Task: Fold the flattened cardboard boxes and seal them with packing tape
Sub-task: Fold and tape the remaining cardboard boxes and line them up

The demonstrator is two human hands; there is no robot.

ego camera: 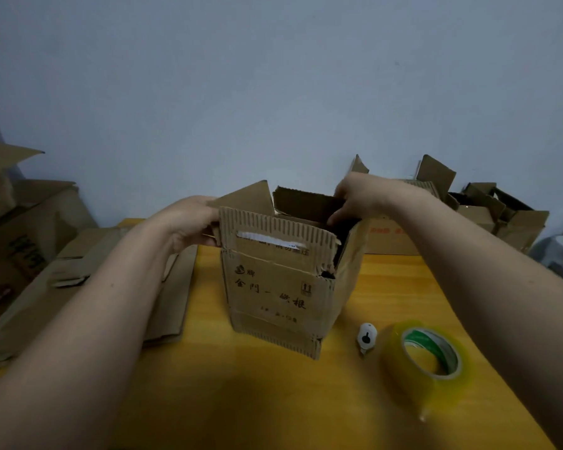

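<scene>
A worn brown cardboard box [280, 287] with dark printed characters stands upright in the middle of the yellow table [397, 287], its top flaps raised. My left hand [189, 222] grips the box's upper left edge by the left flap. My right hand [361, 198] holds the far right flap, fingers curled over its edge into the opening. A roll of clear yellowish packing tape [429, 362] with a green-and-white core lies on the table at the right. Beside it lies a small white cutter [366, 340].
Flattened cardboard boxes [88, 287] lie stacked on the left of the table. Folded boxes [501, 216] with open flaps stand at the back right against the pale wall, and another carton [10, 228] sits at far left.
</scene>
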